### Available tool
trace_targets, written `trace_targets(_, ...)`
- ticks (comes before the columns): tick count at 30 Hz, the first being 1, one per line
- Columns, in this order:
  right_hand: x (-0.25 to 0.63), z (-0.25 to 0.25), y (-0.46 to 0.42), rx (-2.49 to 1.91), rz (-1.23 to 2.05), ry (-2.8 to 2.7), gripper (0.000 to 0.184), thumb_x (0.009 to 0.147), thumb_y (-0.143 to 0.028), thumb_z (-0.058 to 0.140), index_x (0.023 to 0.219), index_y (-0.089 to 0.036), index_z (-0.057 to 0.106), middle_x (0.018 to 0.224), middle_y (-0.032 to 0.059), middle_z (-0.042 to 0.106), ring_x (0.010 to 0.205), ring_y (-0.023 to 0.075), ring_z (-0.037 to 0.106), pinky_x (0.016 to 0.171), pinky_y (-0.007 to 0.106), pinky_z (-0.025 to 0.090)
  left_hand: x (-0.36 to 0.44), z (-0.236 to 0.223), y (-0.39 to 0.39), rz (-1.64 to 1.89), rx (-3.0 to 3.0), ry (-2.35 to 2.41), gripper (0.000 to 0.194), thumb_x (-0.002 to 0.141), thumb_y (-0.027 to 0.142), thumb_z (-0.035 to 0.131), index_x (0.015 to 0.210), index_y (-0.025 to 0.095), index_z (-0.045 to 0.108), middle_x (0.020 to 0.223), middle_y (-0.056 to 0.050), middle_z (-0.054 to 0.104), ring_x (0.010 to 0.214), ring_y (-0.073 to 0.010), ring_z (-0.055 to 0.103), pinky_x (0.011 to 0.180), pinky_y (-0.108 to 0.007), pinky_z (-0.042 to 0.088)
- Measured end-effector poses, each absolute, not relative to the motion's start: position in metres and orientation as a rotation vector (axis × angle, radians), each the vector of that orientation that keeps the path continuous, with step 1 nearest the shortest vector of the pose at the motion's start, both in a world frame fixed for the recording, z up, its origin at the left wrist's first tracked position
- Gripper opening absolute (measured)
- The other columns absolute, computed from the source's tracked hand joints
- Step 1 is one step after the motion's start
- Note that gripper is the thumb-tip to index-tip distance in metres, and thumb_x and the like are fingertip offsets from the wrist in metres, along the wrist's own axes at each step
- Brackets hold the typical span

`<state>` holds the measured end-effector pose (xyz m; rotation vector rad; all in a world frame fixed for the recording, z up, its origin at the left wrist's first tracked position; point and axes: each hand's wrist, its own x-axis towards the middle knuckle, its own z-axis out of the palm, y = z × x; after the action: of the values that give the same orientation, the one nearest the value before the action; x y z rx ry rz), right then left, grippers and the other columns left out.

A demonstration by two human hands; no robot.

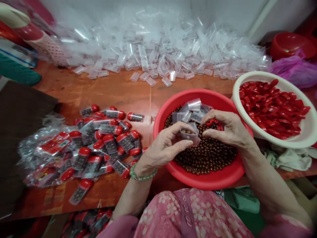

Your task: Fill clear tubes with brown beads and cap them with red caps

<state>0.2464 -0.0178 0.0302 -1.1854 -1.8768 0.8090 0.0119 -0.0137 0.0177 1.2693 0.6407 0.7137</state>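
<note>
My left hand (164, 147) holds a clear plastic tube (189, 134) with a few brown beads inside, upright over a red plastic basin (205, 178). The basin is heaped with round brown beads (205, 155), and several empty clear tubes (190, 110) lie on top of them. My right hand (226, 129) hovers beside the tube, with a red plastic cap (210, 122) pinched between thumb and fingers. A white basin (292, 138) full of red caps (272, 109) stands to the right.
A large heap of clear tubes (158, 56) covers the back of the orange wooden table (119, 89). Capped tubes of beads (109, 142) lie at left, partly on a clear plastic bag (32, 155). Another red basin (289, 44) and a purple bag (294, 71) are back right.
</note>
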Motion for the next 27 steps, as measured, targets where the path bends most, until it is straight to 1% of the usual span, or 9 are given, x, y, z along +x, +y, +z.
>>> trace_targets(4,0.262,0.032,-0.016,-1.301,0.637,-1.611,0.027,0.085,-0.047,0.072,0.077,-0.022,0.068,0.075,0.0013,0.07,0.072,0.0167,0.065,0.072,0.032,0.051,0.014,0.023,-0.016,0.813,1.299,0.676,0.019,0.088,0.027,0.073,0.104,0.018,0.068,0.1,-0.005,0.076,0.093,-0.0157,0.071,0.087,-0.026,0.055)
trace_targets(7,0.286,0.034,-0.018,-1.474,0.595,-1.574,0.028,0.088,-0.05,0.067,0.08,-0.023,0.067,0.072,0.0014,0.068,0.068,0.0169,0.061,0.066,0.031,0.049,0.015,0.023,-0.016,0.817,1.317,0.726,0.016,0.089,0.026,0.071,0.102,0.018,0.068,0.101,-0.005,0.077,0.094,-0.0157,0.071,0.088,-0.026,0.056)
trace_targets(10,0.306,0.037,-0.023,-1.656,0.585,-1.756,0.02,0.091,-0.042,0.063,0.084,-0.024,0.068,0.075,0.0011,0.069,0.069,0.0168,0.06,0.067,0.031,0.048,0.014,0.025,-0.015,0.78,1.398,0.776,0.013,0.091,0.026,0.069,0.101,0.017,0.069,0.102,-0.005,0.076,0.092,-0.0142,0.07,0.086,-0.024,0.055)
trace_targets(14,0.315,0.033,-0.033,-1.83,0.566,-2.036,0.013,0.095,-0.032,0.058,0.093,-0.022,0.067,0.085,0.0029,0.072,0.073,0.0176,0.064,0.07,0.031,0.048,0.016,0.023,-0.013,0.782,1.476,0.795,0.014,0.093,0.027,0.067,0.104,0.018,0.069,0.101,-0.005,0.076,0.092,-0.0145,0.07,0.084,-0.024,0.055)
trace_targets(16,0.311,0.027,-0.037,-1.946,0.48,-2.22,0.014,0.096,-0.033,0.058,0.094,-0.021,0.065,0.086,0.0051,0.072,0.073,0.0192,0.064,0.068,0.032,0.045,0.019,0.02,-0.011,0.739,1.507,0.822,0.016,0.093,0.028,0.067,0.104,0.017,0.069,0.099,-0.004,0.076,0.09,-0.0149,0.07,0.084,-0.025,0.054)
trace_targets(19,0.298,0.014,-0.037,-2.127,0.267,-2.416,0.026,0.096,-0.043,0.06,0.095,-0.018,0.06,0.085,0.0095,0.072,0.073,0.0242,0.067,0.065,0.034,0.042,0.023,0.016,-0.008,0.744,1.464,0.863,0.019,0.092,0.032,0.068,0.105,0.018,0.068,0.1,-0.005,0.076,0.091,-0.0161,0.07,0.084,-0.026,0.054)
trace_targets(21,0.29,0.006,-0.035,-2.244,0.178,-2.443,0.03,0.095,-0.045,0.06,0.099,-0.016,0.057,0.085,0.0115,0.072,0.072,0.0269,0.068,0.061,0.034,0.039,0.024,0.013,-0.006,0.755,1.433,0.873,0.021,0.091,0.033,0.069,0.106,0.018,0.068,0.1,-0.005,0.076,0.092,-0.0167,0.07,0.084,-0.027,0.054)
trace_targets(25,0.285,0.001,-0.034,-2.314,0.116,-2.418,0.019,0.094,-0.031,0.057,0.104,-0.014,0.056,0.08,0.011,0.072,0.066,0.0259,0.067,0.058,0.033,0.036,0.024,0.008,-0.005,0.752,1.401,0.854,0.031,0.09,0.032,0.07,0.117,0.018,0.067,0.099,-0.005,0.076,0.092,-0.016,0.07,0.083,-0.026,0.053)
trace_targets(27,0.287,0.005,-0.039,-2.268,0.17,-2.343,0.022,0.093,-0.027,0.056,0.11,-0.013,0.057,0.077,0.0094,0.069,0.065,0.0244,0.066,0.058,0.033,0.039,0.023,0.006,-0.004,0.764,1.381,0.86,0.037,0.09,0.033,0.07,0.123,0.018,0.064,0.096,-0.004,0.075,0.089,-0.0155,0.069,0.081,-0.026,0.053)
